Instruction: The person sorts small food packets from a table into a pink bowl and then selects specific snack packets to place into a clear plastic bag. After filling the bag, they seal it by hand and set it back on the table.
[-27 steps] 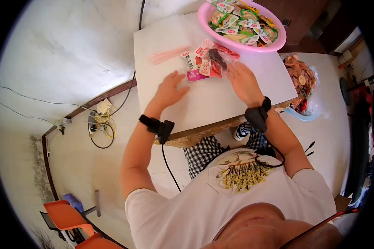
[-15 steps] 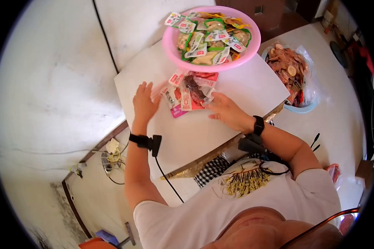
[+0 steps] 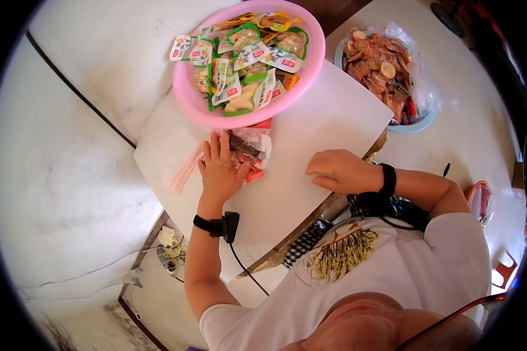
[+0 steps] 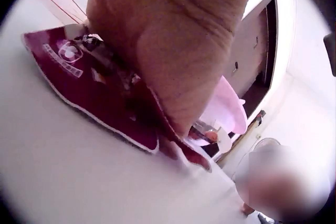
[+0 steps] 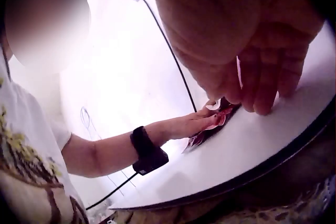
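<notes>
My left hand (image 3: 219,175) rests, fingers extended, on a small pile of red and white snack packets (image 3: 253,153) lying on the white table. One packet shows a dark strip-shaped food through its clear part. In the left wrist view, a dark red-purple packet (image 4: 79,71) lies under the palm, its front edge curling up a little. My right hand (image 3: 342,171) is near the table's right side with fingers loosely bent and nothing held; the right wrist view has its fingertips (image 5: 262,103) close over the tabletop. Thin pinkish strips (image 3: 184,172) lie left of the pile.
A pink basin (image 3: 240,121) filled with green, white and yellow food packets stands at the table's back, right behind the pile. Beyond the table's right edge, a light blue basin (image 3: 423,124) holds a heap of brownish packets in clear plastic. A white wall (image 3: 88,152) is at left.
My left hand has moved from beside the packets onto them. The right hand has left the packets and drawn off to the right. The head view has shifted, bringing the pink basin further left.
</notes>
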Available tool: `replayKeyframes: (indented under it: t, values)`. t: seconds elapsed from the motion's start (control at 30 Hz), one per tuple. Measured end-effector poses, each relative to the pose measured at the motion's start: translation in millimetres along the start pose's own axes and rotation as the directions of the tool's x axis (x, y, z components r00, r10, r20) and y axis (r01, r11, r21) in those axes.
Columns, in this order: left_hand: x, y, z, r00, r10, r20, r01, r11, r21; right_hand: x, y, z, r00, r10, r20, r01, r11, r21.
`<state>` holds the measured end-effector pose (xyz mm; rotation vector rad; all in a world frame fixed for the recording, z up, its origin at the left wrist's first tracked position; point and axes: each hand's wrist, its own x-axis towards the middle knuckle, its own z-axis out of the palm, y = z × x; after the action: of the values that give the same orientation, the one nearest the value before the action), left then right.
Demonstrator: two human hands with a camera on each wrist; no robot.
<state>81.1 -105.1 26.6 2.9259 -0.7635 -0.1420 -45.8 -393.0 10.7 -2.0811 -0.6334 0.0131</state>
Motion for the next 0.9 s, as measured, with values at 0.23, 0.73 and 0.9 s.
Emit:
replayKeyframes:
  t: [0.23, 0.73, 0.9]
  values:
    - [0, 3, 9, 0.997, 0.038, -0.065, -0.035, 0.999, 0.034, 1, 23, 14, 0.993, -0.072, -0.094, 0.072, 0.997, 0.0]
    - [-29, -40, -3, 0.856, -0.478, -0.198, 0.238, 0.704, -0.669, 60, 64, 11, 0.924, 0.351, -0.155, -0.226, 0.824, 0.52]
    - [-28, -82, -1, 0.831, -0.424, -0.36, 0.276, 0.876, -0.395, 95, 49, 24, 0.901, 0.379, -0.211, -0.253, 0.854, 0.454]
